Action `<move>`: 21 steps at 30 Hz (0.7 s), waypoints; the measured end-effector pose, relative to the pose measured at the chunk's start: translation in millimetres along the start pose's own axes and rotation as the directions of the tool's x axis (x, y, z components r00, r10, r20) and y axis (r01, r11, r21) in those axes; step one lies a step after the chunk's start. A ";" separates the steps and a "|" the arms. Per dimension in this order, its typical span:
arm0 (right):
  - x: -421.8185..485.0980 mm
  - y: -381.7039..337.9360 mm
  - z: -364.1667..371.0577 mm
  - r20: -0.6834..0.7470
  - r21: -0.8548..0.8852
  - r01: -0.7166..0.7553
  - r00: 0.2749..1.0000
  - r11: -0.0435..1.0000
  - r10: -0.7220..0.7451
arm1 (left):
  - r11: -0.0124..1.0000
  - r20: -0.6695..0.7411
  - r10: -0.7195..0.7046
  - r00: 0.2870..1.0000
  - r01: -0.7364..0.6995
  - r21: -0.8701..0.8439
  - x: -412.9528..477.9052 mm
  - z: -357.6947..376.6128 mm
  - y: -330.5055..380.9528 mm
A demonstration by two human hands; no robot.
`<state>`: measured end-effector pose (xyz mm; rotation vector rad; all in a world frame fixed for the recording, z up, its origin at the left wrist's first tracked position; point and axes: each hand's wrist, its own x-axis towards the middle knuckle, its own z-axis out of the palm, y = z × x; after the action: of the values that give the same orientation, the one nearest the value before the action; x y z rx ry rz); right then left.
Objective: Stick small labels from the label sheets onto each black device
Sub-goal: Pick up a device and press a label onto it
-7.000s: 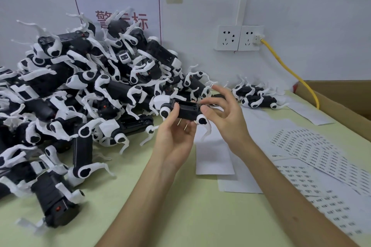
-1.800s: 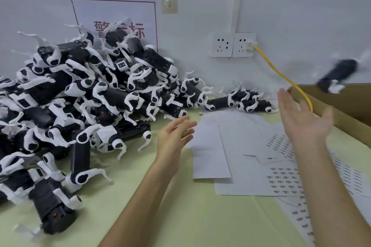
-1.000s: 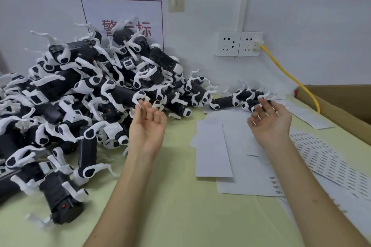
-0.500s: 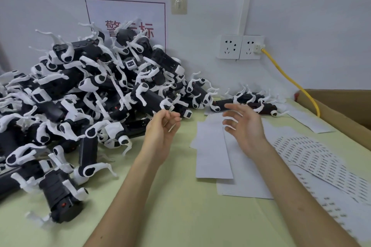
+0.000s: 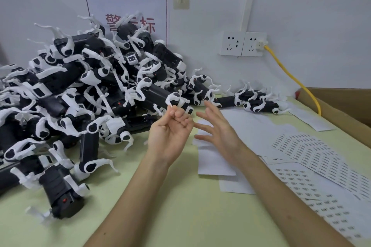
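Ideally, with our left hand [image 5: 170, 135] curled on nothing visible and our right hand [image 5: 219, 134] spread empty, we lift one black device [image 5: 158, 95] cleanly off the heap's [image 5: 60, 78] near edge at left before peeling from the label sheets [image 5: 301, 150] at right.

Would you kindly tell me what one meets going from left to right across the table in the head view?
pile of black devices → left hand → right hand → printed label sheets
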<state>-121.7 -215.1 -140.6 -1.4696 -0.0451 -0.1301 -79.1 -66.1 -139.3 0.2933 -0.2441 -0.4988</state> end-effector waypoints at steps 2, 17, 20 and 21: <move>-0.2 3.0 2.7 0.016 0.004 0.021 1.000 1.000 -0.021 | 0.999 -0.008 -0.013 1.000 0.014 0.030 -0.6 -0.5 -0.9; 4.1 5.3 6.0 0.007 0.137 0.058 0.998 0.989 -0.059 | 0.971 0.074 -0.205 0.976 0.194 0.137 -5.7 -4.7 -9.9; 4.6 4.0 5.9 -0.027 0.096 0.070 0.997 0.993 -0.068 | 0.950 0.116 -0.258 0.959 0.230 0.211 -8.4 -0.4 -18.1; 5.3 4.5 4.4 -0.046 0.078 0.082 0.996 0.994 -0.078 | 0.948 0.121 -0.265 0.957 0.236 0.213 -8.4 -0.2 -18.4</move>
<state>-115.7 -210.7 -144.0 -1.3852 -0.0734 -0.2226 -94.0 -77.3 -146.9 0.4844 -0.4053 -0.7523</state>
